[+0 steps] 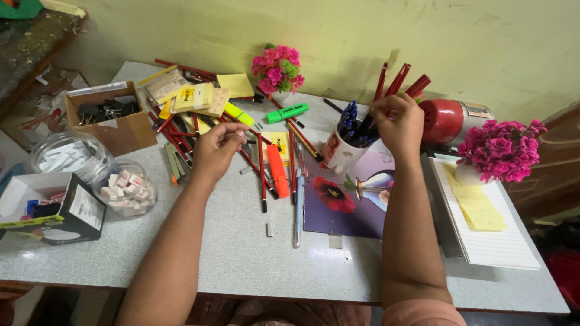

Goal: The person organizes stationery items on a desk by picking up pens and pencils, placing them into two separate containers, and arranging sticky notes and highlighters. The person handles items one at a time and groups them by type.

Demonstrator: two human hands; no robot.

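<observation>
The right hand [399,124] grips a bunch of red pencils [399,81] above the white pen cup [341,154]. The left hand [216,148], fingers curled, pinches one red pencil [249,130] from the pile on the grey desk [241,253].

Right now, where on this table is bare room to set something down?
Bare grey table lies along the near edge, between the left forearm and the flower card. The far half is crowded: red pencils, sticky notes, pen cup.

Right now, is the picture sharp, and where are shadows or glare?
Head view: mostly sharp; the right hand and its red pencils look slightly soft. Soft shadows fall on the wall behind them. Mild glare on the table; edges curve slightly.
</observation>
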